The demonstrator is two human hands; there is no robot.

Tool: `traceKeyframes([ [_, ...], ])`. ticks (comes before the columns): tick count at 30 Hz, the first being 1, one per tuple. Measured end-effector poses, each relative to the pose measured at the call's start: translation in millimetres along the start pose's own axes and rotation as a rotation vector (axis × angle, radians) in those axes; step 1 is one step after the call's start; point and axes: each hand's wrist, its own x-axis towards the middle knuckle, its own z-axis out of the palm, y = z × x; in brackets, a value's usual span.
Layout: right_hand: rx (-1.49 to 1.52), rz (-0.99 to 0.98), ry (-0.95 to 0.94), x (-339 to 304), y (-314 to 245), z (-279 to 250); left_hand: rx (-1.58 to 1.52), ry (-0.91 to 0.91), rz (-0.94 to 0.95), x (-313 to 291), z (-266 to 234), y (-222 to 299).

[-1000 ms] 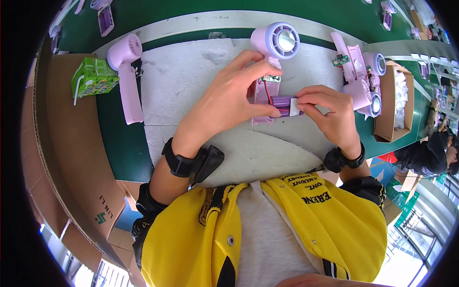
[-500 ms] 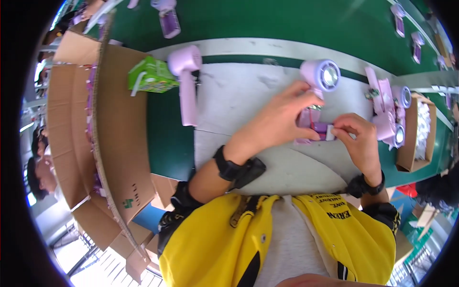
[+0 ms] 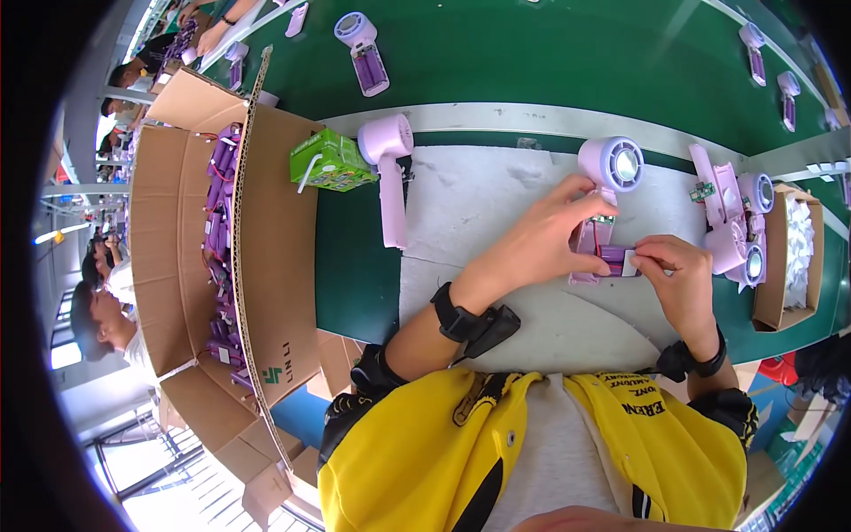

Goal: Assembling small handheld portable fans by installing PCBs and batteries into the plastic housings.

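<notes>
My left hand (image 3: 542, 238) grips the open handle of a lilac handheld fan (image 3: 612, 165), its thumb and fingers on either side. The fan lies on the pale work mat (image 3: 487, 186) with its round head pointing away from me. In the handle a green circuit board and red wire show, beside a purple battery (image 3: 613, 254). My right hand (image 3: 678, 273) pinches the battery's right end, where a small white pad (image 3: 630, 263) sits. Whether the battery is fully inside the handle is hidden by my fingers.
Left of the mat stand another lilac fan (image 3: 387, 142) and a green drink carton (image 3: 332, 161). A cardboard box (image 3: 275, 195) holds several purple batteries. At right are opened fan parts (image 3: 727, 195) and a box of white pieces (image 3: 787, 306). More fans lie on the green conveyor (image 3: 532, 53).
The whole view has shifted, so things sit further right and lower, and more of the battery box shows. Both hands keep the same hold on the fan and battery.
</notes>
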Motion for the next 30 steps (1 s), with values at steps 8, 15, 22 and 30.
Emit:
traceKeyframes([
  [8,0.023,0.023,-0.019,-1.5,-0.2,-0.9,0.017,-0.004,-0.020,-0.1,2.4,4.0],
  [15,0.014,0.112,-0.072,6.3,-6.9,0.4,0.050,0.038,0.061,0.6,-2.0,-0.5],
  [22,-0.010,0.065,-0.180,9.8,-10.5,-3.3,0.035,0.024,0.009,2.6,-8.3,8.1],
  [30,0.164,0.180,-0.111,5.5,-6.7,-3.4,0.072,0.038,0.016,-1.8,-7.8,8.0],
])
